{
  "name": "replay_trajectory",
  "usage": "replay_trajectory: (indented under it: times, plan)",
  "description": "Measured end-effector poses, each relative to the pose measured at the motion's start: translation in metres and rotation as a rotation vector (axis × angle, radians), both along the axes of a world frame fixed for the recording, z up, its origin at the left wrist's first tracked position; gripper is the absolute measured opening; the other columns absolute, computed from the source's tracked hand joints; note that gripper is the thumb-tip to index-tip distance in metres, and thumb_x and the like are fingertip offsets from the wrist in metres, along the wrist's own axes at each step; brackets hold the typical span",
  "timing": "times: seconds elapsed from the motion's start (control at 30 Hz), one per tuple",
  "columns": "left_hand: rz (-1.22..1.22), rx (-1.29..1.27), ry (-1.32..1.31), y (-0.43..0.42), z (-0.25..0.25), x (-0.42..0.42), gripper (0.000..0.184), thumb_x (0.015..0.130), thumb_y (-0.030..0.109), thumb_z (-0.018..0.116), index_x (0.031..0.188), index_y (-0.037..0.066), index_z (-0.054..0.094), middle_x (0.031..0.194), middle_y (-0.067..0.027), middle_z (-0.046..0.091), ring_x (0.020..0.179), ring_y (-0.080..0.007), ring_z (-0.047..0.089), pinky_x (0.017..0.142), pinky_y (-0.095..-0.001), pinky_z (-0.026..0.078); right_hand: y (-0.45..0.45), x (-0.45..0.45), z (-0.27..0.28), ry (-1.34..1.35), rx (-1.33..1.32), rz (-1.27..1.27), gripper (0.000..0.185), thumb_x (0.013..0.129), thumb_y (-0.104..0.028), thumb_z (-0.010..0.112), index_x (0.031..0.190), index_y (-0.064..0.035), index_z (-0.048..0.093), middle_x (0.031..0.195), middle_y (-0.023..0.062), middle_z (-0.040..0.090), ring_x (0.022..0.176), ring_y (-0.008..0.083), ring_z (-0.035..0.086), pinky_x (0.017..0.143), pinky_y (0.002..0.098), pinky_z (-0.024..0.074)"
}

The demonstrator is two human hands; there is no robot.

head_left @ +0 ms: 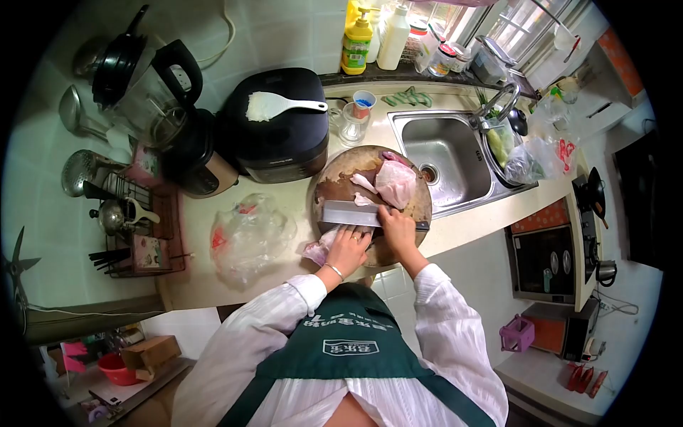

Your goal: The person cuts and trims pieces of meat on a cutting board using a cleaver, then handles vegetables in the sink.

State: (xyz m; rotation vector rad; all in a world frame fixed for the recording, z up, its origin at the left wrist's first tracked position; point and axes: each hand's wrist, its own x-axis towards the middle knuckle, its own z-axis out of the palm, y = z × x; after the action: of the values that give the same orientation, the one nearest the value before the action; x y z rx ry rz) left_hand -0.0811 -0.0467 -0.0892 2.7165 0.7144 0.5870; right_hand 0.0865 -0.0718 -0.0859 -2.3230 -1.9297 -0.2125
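My right hand is closed round the handle end of a cleaver, whose wide blade lies across a round wooden cutting board. Just below the blade, my left hand presses on a piece of raw meat with its fingertips close to the blade. A larger piece of pale raw poultry rests on the upper right of the board, with small scraps between it and the blade. The meat under my left fingers is partly hidden.
Left of the board lies a clear plastic bag. A black rice cooker and a blender stand behind. Glass mug is above the board; the steel sink is at its right. Bottles line the sill.
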Motion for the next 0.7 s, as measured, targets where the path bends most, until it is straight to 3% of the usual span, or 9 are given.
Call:
replay_trajectory:
  times: [0.63,0.7]
  plan:
    - [0.008,0.012,0.047,-0.002,-0.003,0.002,0.041,0.063,0.016,0.068,0.100,0.004,0.055,0.119,-0.0189,0.053,0.117,-0.0328,0.046,0.099,-0.0432,0.036,0.003,-0.006,0.000,0.091,0.021,-0.102,0.014,0.085,-0.015,0.053,0.099,-0.0161,0.057,0.068,0.0080,0.058,0.060,0.0289,0.063,0.051,0.0402,0.0489]
    - [-0.004,0.012,-0.038,-0.001,-0.002,0.003,0.041,0.063,0.016,0.068,0.100,0.004,0.054,0.119,-0.0203,0.053,0.117,-0.0336,0.046,0.098,-0.0437,0.037,-0.001,-0.002,0.004,0.093,-0.010,-0.122,0.015,0.085,-0.015,0.053,0.099,-0.0163,0.057,0.069,0.0081,0.059,0.061,0.0288,0.064,0.052,0.0397,0.0495]
